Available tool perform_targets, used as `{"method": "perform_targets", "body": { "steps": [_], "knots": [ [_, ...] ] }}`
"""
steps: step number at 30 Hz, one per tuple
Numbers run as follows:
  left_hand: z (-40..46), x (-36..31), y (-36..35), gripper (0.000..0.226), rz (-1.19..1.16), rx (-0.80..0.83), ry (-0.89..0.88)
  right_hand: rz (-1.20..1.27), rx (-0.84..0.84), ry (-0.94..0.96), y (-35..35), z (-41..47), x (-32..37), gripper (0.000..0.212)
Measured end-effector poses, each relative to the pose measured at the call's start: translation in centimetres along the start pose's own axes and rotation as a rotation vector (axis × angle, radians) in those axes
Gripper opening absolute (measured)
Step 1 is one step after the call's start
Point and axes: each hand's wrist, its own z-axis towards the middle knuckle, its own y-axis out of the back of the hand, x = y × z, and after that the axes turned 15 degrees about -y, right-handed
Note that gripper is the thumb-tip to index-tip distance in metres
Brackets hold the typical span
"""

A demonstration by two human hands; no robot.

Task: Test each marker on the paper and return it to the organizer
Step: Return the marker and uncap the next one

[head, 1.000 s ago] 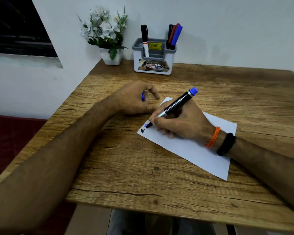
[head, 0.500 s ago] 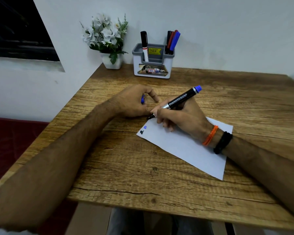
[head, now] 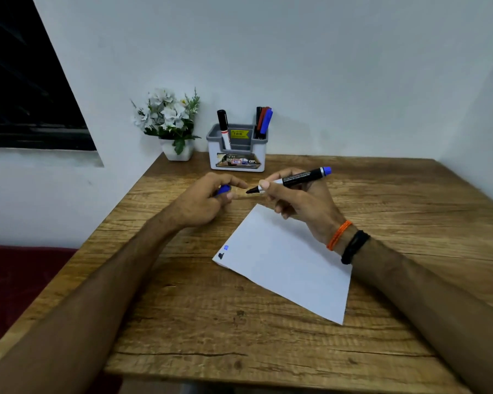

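The right hand (head: 302, 203) gripped the uncapped blue marker (head: 292, 180) just right of centre frame, fingers curled round the barrel, the dark tip pointing left toward the left hand (head: 208, 200). That hand pinched the blue cap (head: 224, 189) between thumb and curled fingers, close to the tip but not yet touching it. The paper (head: 285, 263) lay flat below the hands on the wooden table (head: 239, 336), with a small blue mark (head: 226, 247) and a black mark (head: 221, 255) near its left corner.

The step in hand looked like recapping. To do it well, the cap's open end should be turned to face the tip, the two brought together along one line, and pressed until the cap seats firmly — a skewed push could smear ink on the fingers. After that the marker belongs in the organizer (head: 236, 155) at the upper centre of the frame, where a black marker (head: 224, 127) stood on its left side and a cluster of markers (head: 264, 119) on its right.

Compared with a second ago, the marker had left the paper: then its tip was down by the left corner, making the blue mark, and now it was lifted, swung nearly level and carried up toward the cap. The view had also tilted upward, showing more wall.
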Motion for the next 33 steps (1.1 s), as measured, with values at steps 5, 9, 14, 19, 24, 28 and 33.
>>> {"method": "perform_targets", "body": {
  "steps": [5, 9, 14, 19, 24, 28, 33],
  "knots": [
    [-0.1, 0.0, 0.0, 0.040, -0.113, -0.057, 0.007, 0.071, 0.014, -0.039, 0.4, 0.0, 0.2, 0.011],
    [-0.1, -0.5, -0.3, 0.025, -0.306, -0.155, 0.025, 0.084, 0.024, -0.067, 0.5, 0.1, 0.3, 0.019],
    [-0.1, -0.7, -0.3, 0.021, -0.333, -0.174, -0.045, 0.068, 0.067, -0.089, 0.8, 0.3, -0.1, 0.029],
    [-0.1, -0.7, -0.2, 0.020, -0.336, -0.178, -0.107, 0.085, 0.107, -0.114, 0.9, 0.4, -0.1, 0.026],
    [0.0, -0.7, -0.1, 0.022, -0.371, -0.177, -0.133, 0.107, 0.110, -0.094, 0.9, 0.7, -0.3, 0.008],
    [0.0, -0.6, -0.1, 0.023, -0.399, -0.217, -0.139, 0.049, 0.059, -0.040, 1.0, 0.8, -0.7, 0.014],
    [0.1, -0.6, 0.0, 0.026, -0.394, -0.281, -0.084, -0.070, 0.040, 0.085, 1.2, 1.1, -1.2, 0.017]
  ]
}}
